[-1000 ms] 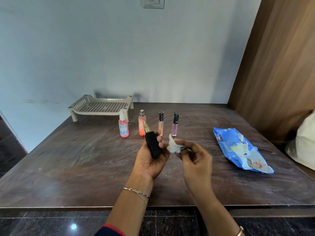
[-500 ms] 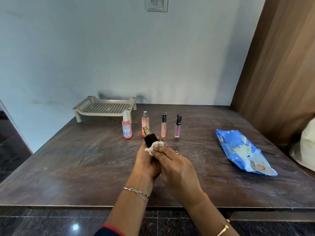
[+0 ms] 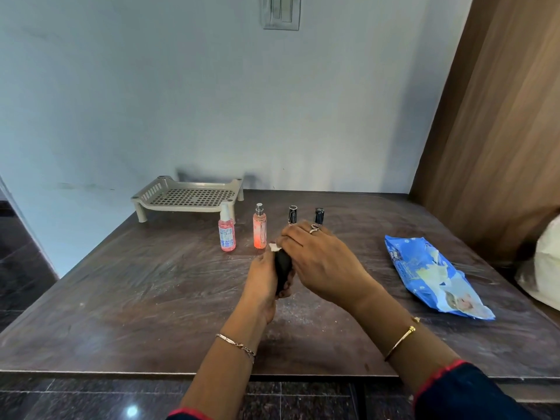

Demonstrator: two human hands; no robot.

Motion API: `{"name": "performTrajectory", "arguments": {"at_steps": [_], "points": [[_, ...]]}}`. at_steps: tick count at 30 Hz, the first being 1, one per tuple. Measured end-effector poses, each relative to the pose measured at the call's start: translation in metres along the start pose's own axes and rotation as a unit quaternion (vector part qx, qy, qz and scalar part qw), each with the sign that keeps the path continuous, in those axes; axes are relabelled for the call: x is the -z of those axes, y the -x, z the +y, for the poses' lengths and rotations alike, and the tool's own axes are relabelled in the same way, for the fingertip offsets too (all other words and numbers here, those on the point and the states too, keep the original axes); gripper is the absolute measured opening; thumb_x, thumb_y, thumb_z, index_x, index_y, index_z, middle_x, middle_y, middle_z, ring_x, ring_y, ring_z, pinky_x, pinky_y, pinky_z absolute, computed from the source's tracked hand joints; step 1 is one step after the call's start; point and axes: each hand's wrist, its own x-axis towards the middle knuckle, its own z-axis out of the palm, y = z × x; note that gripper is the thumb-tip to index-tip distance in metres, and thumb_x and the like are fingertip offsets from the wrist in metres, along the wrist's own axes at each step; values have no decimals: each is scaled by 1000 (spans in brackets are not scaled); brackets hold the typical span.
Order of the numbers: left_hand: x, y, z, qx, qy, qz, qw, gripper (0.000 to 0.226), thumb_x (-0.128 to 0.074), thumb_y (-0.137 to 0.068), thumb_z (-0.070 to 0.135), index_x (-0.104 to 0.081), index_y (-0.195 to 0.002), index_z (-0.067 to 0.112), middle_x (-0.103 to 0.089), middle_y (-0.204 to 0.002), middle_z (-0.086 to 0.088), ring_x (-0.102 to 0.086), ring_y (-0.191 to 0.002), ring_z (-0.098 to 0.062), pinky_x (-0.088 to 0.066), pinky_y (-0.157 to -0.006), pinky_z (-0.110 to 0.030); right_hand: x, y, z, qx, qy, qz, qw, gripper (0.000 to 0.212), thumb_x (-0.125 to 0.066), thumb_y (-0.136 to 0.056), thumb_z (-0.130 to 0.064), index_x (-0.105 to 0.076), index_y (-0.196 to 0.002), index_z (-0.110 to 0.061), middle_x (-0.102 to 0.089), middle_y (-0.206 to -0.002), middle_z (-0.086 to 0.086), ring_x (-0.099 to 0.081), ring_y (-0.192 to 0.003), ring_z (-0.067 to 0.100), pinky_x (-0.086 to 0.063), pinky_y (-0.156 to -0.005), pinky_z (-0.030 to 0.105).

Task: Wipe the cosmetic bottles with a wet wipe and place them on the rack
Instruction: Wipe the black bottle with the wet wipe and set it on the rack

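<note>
Beige rack lies far-left of hands

Person's left hand grips black bottle above table, long axis pointing away. Their right hand pinches wet wipe on its far end. The left hand is nearer the rack.

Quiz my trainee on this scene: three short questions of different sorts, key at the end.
1. True or false: the rack already holds a bottle.
2. What does the right hand hold against the black bottle gripped by the left hand? A) wet wipe B) sponge C) brush
3. How many cosmetic bottles stand in the row on the table?
Key: 1 false; 2 A; 3 four.
</note>
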Motion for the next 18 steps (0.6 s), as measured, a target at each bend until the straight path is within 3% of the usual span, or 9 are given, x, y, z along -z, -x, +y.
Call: {"name": "performTrajectory", "arguments": {"at_steps": [2,4,7,10,12,16,17,18], "points": [[-2,0,0,-14,-18,8,1000,48,-33,-103,36,-51,-63,17,-46,-48,0,-37,-45,-13,-25,-46,-24,0,0,4,-21,-15,-27,999,28,-34,-89,-21,-60,-91,-11,-60,-87,5,-54,-71,20,-45,-65,32],[-6,0,0,-19,-28,18,999,46,-33,-102,38,-49,-65,16,-45,-49,0,-38,-44,-12,-25,-47,-25,1,0,6,-56,-49,-45,996,29,-29,-89,-27,-53,-81,-13,-54,-76,4,-47,-62,20,-43,-59,36],[-9,-2,-1,-27,-39,36,998,45,-34,-102,40,-50,-68,15,-44,-53,-1,-39,-47,-12,-28,-47,-26,0,1,4,-129,-148,-45,980,30,-27,-91,-32,-48,-83,-13,-51,-77,0,-46,-68,19,-42,-65,36],[-9,-2,1,-38,-44,36,998,44,-32,-102,41,-57,-76,15,-47,-59,-1,-41,-52,-12,-31,-48,-26,-4,1,1,-236,-280,-17,930,19,-45,-97,-32,-57,-97,-16,-58,-86,-4,-52,-77,11,-43,-68,26],[-8,-3,2,-44,-62,29,997,44,-31,-102,42,-58,-81,14,-47,-61,-2,-40,-52,-12,-31,-50,-26,-3,0,2,-336,-404,11,851,15,-61,-91,-29,-62,-99,-16,-64,-87,-4,-57,-75,7,-45,-64,17],[-11,-3,1,-82,-104,36,991,51,-28,-99,50,-59,-83,13,-44,-63,-1,-38,-53,-11,-33,-53,-28,0,3,4,-455,-658,79,594,24,-76,-76,-14,-68,-94,-1,-68,-80,5,-63,-68,8,-54,-61,20],[-13,-1,2,-91,-106,41,989,51,-27,-98,52,-59,-82,15,-46,-66,0,-41,-56,-12,-36,-57,-30,0,3,3,-464,-683,97,555,25,-77,-75,-11,-67,-93,3,-68,-79,7,-64,-67,9,-55,-61,21],[-15,0,2,-97,-100,42,989,49,-26,-98,53,-58,-83,19,-49,-70,1,-44,-62,-13,-40,-62,-32,-1,4,1,-471,-689,111,539,26,-77,-74,-10,-66,-92,6,-68,-80,10,-64,-68,11,-55,-61,21]]}}
